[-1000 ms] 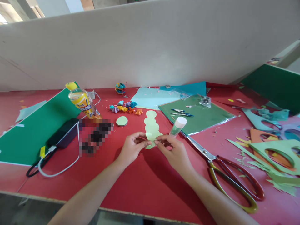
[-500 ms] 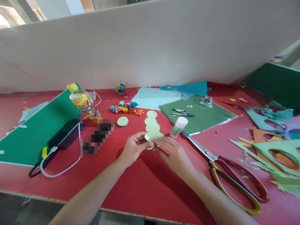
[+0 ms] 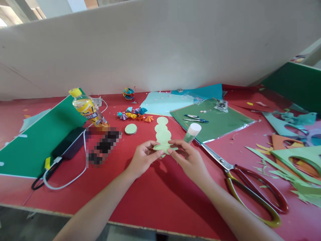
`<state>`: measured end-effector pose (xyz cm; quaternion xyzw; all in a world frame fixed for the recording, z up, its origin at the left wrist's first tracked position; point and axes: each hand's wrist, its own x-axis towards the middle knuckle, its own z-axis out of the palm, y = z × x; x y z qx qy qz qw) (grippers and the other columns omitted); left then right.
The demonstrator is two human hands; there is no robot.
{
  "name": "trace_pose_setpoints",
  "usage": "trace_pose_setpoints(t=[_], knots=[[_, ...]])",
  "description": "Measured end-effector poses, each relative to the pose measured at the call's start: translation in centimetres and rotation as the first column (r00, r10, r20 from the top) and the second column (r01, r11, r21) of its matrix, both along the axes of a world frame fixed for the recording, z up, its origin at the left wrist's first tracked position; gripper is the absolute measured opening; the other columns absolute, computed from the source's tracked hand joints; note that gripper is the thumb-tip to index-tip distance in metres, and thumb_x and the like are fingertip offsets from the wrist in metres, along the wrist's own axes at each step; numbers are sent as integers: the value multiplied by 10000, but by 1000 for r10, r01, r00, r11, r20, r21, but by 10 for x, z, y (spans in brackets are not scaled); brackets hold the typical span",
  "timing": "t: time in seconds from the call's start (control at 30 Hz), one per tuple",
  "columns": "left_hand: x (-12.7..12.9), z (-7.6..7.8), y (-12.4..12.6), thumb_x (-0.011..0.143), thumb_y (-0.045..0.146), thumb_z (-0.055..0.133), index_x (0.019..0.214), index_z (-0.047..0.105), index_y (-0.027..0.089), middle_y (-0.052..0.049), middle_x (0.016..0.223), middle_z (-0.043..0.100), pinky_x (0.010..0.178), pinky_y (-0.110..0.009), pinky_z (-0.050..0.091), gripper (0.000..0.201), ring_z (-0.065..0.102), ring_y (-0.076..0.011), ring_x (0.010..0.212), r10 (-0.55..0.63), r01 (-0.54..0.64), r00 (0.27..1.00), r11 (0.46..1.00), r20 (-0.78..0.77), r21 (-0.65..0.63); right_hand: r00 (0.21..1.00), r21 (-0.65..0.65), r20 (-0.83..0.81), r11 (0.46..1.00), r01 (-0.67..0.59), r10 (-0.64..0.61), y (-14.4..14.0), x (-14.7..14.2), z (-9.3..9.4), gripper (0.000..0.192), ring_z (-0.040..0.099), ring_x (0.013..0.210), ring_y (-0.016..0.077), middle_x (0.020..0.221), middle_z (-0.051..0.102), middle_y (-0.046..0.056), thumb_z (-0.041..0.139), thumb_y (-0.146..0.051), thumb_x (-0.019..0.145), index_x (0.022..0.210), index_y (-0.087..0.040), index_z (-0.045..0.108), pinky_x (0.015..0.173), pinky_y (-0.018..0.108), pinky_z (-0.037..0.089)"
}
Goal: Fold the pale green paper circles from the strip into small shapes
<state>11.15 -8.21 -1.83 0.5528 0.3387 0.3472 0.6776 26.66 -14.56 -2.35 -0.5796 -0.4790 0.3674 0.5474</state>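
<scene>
A pale green paper cutout [image 3: 163, 133], shaped like a chain of overlapping circles, lies on the red table [image 3: 155, 187] in the middle. My left hand [image 3: 141, 158] pinches its near end from the left. My right hand [image 3: 189, 159] pinches the same end from the right, fingertips almost meeting. The near end is lifted slightly off the table. A glue stick [image 3: 191, 133] with a white cap lies just beyond my right hand. A separate pale green paper disc [image 3: 130, 129] rests to the left of the cutout.
Large scissors [image 3: 248, 185] with red and yellow handles lie at the right. Paper scraps [image 3: 293, 160] pile at the far right. A drink bottle [image 3: 87, 108], a black box with a cable [image 3: 67, 144] and green sheets [image 3: 37, 137] sit left. Small folded paper fans [image 3: 135, 115] lie behind.
Both hands kept hold of the cutout's near end and lifted it a little; my right fingers shifted from lying over the paper to pinching its edge.
</scene>
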Motion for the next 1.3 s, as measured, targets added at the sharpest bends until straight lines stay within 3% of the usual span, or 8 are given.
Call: trace_pose_setpoints(t=[0.17,0.53,1.0,1.13,1.23,1.3], knots=[[0,0,0,678,287,741,852,605,134,-11,761,663,643,-233,532,269,634,-120,675,20,-20,1000,1000,-20,-10,997,-59,-77,998,-35,31,-2,0,1,258,625,748,179,811,676,65,635,-382,760,891,-159,648,678,286,494],[1,1,1,644,276,764,830,609,133,-10,751,675,612,-221,533,281,617,-100,625,27,-27,1000,998,-15,-47,998,-45,-57,999,3,-5,0,0,4,231,625,717,171,794,683,56,647,-357,744,874,-166,670,661,286,491],[1,4,2,585,294,796,822,608,135,-26,778,689,596,-229,528,341,638,-135,680,32,-39,997,994,-69,-100,1000,-49,23,999,-2,3,-1,1,2,240,631,728,178,814,691,56,620,-362,766,911,-181,683,661,291,498],[-5,5,4,639,338,757,811,651,126,-35,732,675,584,-228,476,293,603,-128,635,-92,86,978,996,-186,-40,985,-17,172,999,-33,35,-3,4,4,197,628,744,188,817,689,52,586,-337,791,884,-196,686,664,296,493],[-10,5,4,703,377,699,843,682,133,-47,765,680,637,-252,452,283,599,-150,681,-211,239,934,969,-288,67,945,34,299,988,-149,132,-3,6,3,171,624,761,201,829,684,57,541,-302,821,861,-210,680,699,316,494],[-12,3,3,748,391,648,860,688,139,-52,803,683,685,-271,449,279,607,-173,739,-225,289,907,947,-355,138,922,39,337,975,-219,193,-3,5,1,182,625,781,216,867,686,69,518,-298,834,875,-218,676,714,335,498]])
